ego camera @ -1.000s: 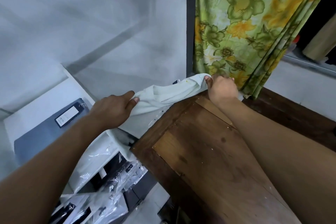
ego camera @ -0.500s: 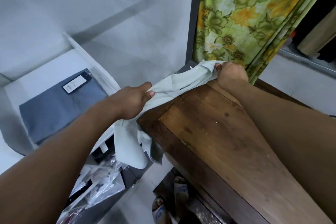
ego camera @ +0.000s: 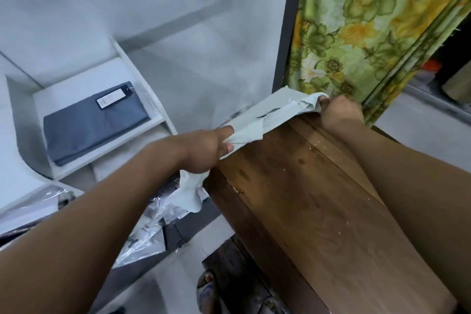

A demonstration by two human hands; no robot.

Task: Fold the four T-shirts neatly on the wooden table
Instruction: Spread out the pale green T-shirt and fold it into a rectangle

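Gripping the pale green T-shirt [ego camera: 257, 123] at two points, I have my left hand [ego camera: 206, 149] closed on a bunch of the cloth at the worktop's [ego camera: 318, 211] near-left corner, centre of the frame, and my right hand [ego camera: 342, 112] closed on its other end at the worktop's far edge, right of centre. The T-shirt lies stretched between both grips along that far edge, with a loose part hanging below the left hand off the worktop. A folded blue garment [ego camera: 94, 122] with a tag rests on the white shelf [ego camera: 107, 160] at centre left, and a floral curtain [ego camera: 369, 20] hangs at upper right.
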